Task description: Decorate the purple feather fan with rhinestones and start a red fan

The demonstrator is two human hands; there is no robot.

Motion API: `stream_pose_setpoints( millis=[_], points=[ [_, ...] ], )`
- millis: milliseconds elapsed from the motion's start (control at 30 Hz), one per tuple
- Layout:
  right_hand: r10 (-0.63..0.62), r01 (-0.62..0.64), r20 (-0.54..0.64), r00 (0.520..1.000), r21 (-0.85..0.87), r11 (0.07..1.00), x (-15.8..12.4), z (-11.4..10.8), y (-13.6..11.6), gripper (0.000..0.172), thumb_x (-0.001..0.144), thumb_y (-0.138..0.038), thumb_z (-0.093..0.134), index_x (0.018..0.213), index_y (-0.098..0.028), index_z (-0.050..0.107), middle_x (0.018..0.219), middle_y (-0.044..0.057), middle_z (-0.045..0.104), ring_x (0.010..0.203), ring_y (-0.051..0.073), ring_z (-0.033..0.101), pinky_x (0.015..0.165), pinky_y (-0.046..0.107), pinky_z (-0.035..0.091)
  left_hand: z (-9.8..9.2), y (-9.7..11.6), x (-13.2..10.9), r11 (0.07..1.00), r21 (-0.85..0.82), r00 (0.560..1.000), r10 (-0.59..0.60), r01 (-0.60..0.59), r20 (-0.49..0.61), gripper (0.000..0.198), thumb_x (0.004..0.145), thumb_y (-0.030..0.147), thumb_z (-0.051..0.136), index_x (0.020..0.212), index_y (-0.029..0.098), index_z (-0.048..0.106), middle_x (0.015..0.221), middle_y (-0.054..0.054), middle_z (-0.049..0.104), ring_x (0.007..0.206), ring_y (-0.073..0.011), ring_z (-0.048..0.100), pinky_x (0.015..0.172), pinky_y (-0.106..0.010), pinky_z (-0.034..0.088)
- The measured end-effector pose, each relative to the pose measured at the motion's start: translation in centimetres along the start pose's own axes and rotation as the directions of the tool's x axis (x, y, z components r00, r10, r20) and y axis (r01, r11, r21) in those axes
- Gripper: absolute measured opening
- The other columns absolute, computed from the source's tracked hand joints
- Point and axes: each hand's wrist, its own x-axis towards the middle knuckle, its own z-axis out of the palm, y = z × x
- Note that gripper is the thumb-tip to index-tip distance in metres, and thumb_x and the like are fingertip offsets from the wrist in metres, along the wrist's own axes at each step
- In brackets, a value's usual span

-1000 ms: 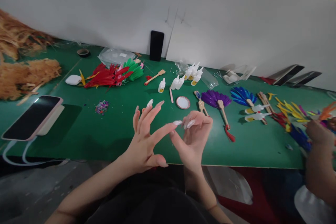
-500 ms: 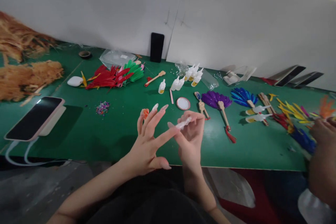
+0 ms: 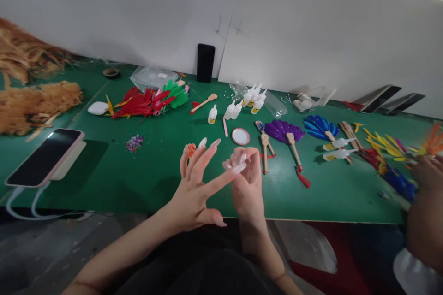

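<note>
My left hand (image 3: 194, 189) hovers over the front edge of the green table (image 3: 138, 175), open, its long-nailed fingers spread. Its forefinger points right into my right hand (image 3: 246, 179). My right hand is curled, with the fingertips pinched around the tip of that forefinger; what they pinch is hidden. A small orange scrap (image 3: 191, 149) shows by the tips of my left fingers; I cannot tell whether it sticks to a finger or lies on the table. Just beyond my right hand lies a small wooden fan stick (image 3: 265, 151).
A phone on a white pad (image 3: 44, 156) lies at left. Red and green feathers (image 3: 148, 99), glue bottles (image 3: 235, 108), a white lid (image 3: 241, 136), sequins (image 3: 134, 142), purple (image 3: 284, 130) and blue (image 3: 320, 125) feather fans lie behind. Another person's hand (image 3: 424, 175) works at right.
My right hand's fingers have curled tighter and shifted left onto my left forefinger's tip. My left hand has stayed spread. The person at right has moved an orange feather.
</note>
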Motion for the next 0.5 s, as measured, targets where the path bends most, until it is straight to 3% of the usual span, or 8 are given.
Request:
stream_pose_setpoints(
  millis=[200, 400, 500],
  points=[
    [0.025, -0.025, 0.002, 1.0, 0.02, 0.999, -0.14, 0.07, 0.15, 0.031, 0.072, -0.024, 0.068, 0.084, -0.027, 0.04, 0.078, -0.005, 0.039, 0.067, 0.011, 0.04, 0.07, 0.028, 0.044, 0.41, -0.3, -0.04, 1.0, 0.0, 1.0, -0.027, 0.027, -0.007, 0.066, 0.088, 0.068, 0.014, 0.146, 0.038, 0.028, 0.152, -0.006, 0.025, 0.143, -0.0319, 0.013, 0.114, -0.057, 0.004],
    [0.027, -0.027, -0.017, 0.999, 0.0, 1.0, -0.36, 0.3, 0.08, 0.03, 0.074, -0.021, 0.069, 0.083, -0.026, 0.04, 0.077, -0.005, 0.038, 0.066, 0.01, 0.038, 0.062, 0.023, 0.037, 0.55, -0.64, -0.44, 0.999, 0.006, 0.999, -0.042, 0.043, -0.033, 0.068, 0.089, 0.067, 0.014, 0.149, 0.037, 0.017, 0.16, -0.003, -0.001, 0.146, -0.0326, 0.0, 0.114, -0.056, -0.005],
    [0.017, -0.017, -0.015, 1.0, -0.041, 0.999, -0.36, 0.41, -0.13, 0.032, 0.073, -0.023, 0.069, 0.083, -0.026, 0.039, 0.076, -0.006, 0.037, 0.063, 0.01, 0.037, 0.06, 0.024, 0.036, 0.15, -0.98, -0.56, 0.985, -0.089, 0.989, -0.146, 0.147, 0.01, 0.072, 0.087, 0.07, 0.009, 0.15, 0.037, 0.014, 0.16, -0.003, 0.004, 0.146, -0.0307, 0.006, 0.115, -0.056, 0.003]
  ],
)
